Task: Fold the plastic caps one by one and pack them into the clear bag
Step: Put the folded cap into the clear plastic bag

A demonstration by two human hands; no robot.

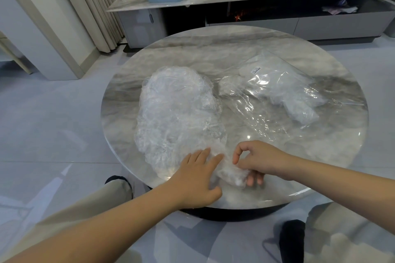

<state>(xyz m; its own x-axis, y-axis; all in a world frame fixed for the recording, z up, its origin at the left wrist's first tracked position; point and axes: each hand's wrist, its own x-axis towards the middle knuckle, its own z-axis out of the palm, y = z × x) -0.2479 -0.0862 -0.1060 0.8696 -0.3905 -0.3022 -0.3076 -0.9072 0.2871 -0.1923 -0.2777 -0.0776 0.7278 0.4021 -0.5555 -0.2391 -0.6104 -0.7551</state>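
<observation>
Fingers of my right hand curled around crumpled plastic cap at near tabletop edge. Left hand fingers straight, apart, pressing on same cap. Beyond, pile of caps at centre-left. Farther right, clear bag lies flat, some caps inside.

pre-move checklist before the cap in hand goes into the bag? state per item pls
1. Right hand grips the cap: ok.
2. Left hand flat, pressing the cap: ok.
3. Cap fully folded: cannot tell.
4. Cap separated from the loose pile: cannot tell, plastic overlaps.
5. Clear bag within reach on the table: ok.
6. Bag mouth open: cannot tell.
</observation>
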